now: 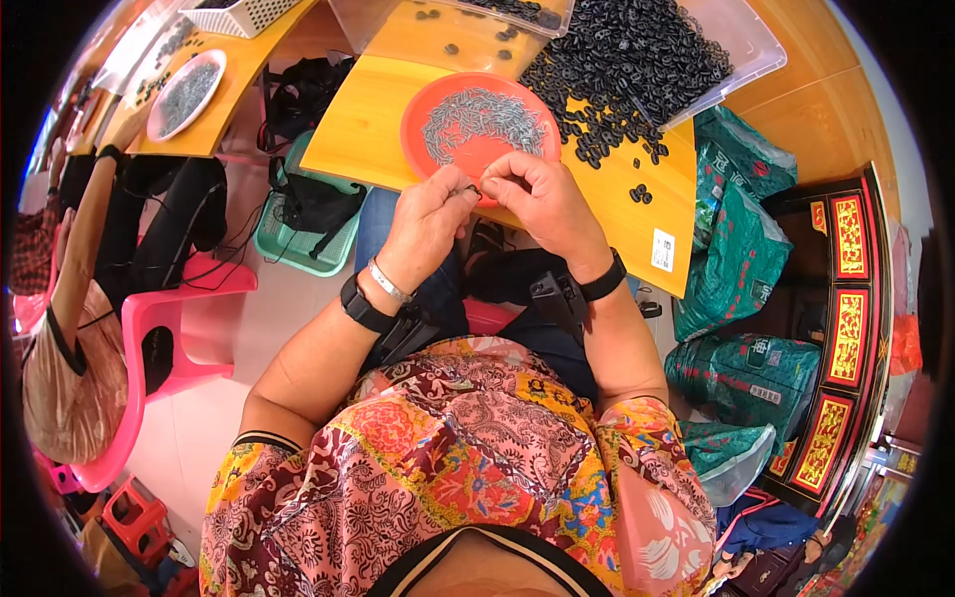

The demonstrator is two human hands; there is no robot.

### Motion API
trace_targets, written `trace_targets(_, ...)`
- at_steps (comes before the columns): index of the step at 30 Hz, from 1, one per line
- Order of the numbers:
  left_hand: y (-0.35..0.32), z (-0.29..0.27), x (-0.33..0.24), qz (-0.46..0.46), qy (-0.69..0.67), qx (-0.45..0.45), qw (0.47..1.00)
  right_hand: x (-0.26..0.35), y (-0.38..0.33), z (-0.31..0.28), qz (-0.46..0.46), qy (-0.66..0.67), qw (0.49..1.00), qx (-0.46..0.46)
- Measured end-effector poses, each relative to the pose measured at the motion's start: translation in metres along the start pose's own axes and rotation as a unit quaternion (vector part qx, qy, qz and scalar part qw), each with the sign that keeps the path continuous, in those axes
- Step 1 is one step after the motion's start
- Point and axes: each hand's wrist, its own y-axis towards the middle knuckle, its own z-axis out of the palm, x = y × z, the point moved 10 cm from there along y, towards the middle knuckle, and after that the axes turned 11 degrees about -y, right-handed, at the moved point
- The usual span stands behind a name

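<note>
- A small black ring-shaped part [472, 189] is seen pinched between the two hands, just at the near rim of the round orange plastic plate [416, 114]; it is too small for its finer shape to be told.
- The orange plate is filled with a heap of small grey metal pieces [484, 121], too many and too fine to be counted.
- Beyond and to the right of the orange plate, a large pile of small black ring-shaped parts [627, 60] is spread over the yellow wooden tabletop [358, 129] and into a clear plastic tray [741, 45]; the number cannot be counted.
- A few loose black parts [642, 194] are scattered to the right of the orange plate, near a white square label [663, 250].
- One orange plate is seen; a second plate, white and round [186, 95], also holding grey pieces, is set far to the left of the orange plate on another yellow board.
- Two hands are counted, each wrist bearing one black band; the left also bears a silver bracelet [388, 284].
- The left hand [430, 221] is held curled at the near edge of the orange plate, thumb and forefinger pressed together on the small black part.
- The right hand [542, 199] is likewise curled just right of the left, its fingertips closed against the same part, knuckles raised.
- A pink plastic chair [164, 328] is placed well to the left of the orange plate, and green sacks [741, 259] are stacked to its right.
</note>
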Motion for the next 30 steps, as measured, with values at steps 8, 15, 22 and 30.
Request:
trace_targets(8, 0.0, -0.001, 0.002, -0.008, -0.007, -0.002, 1.0, 0.002, 0.001, 0.005, -0.011, -0.008, 1.0, 0.011)
trace_targets(15, -0.006, 0.003, 0.003, -0.014, -0.075, -0.016, 0.997, 0.012, 0.0, 0.003, -0.006, -0.017, 1.0, -0.018)
trace_targets(22, -0.004, 0.005, 0.002, -0.006, -0.09, -0.019, 0.996, 0.001, -0.002, 0.005, 0.01, 0.061, 0.998, -0.023)
trace_targets(30, 0.0, -0.004, 0.008, -0.027, -0.122, -0.012, 0.992, -0.047, -0.051, -0.124, 0.073, -0.243, 0.924, -0.285)
